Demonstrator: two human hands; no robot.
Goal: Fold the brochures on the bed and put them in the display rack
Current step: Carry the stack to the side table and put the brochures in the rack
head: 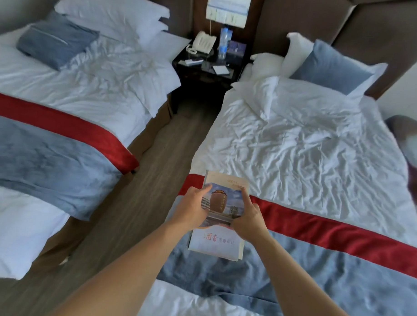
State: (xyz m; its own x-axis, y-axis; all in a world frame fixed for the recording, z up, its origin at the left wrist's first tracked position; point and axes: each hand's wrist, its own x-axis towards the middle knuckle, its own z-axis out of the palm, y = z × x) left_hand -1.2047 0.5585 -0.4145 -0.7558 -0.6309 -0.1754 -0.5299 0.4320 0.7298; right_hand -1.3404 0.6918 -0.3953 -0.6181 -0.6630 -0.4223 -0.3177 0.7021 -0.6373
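Left hand [193, 205]: fingers curled round the left edge of the top brochure [221, 206], thumb on its face.
Right hand [247, 216]: pinches the right edge of the same brochure, forefinger stretched up along it.
Brochure place: top of the stack [216, 243], on the blue runner [316, 279] at the foot of the right bed [309, 142].
Risk: the soft, creased bedding gives under pressure — the fold may come out skewed.
Risk: the stack sits near the bed edge — a nudge could slide sheets to the floor [139, 202].
Count: two hands, one stack, two beds; sheets in the stack cannot be counted.
Display rack: not in view.
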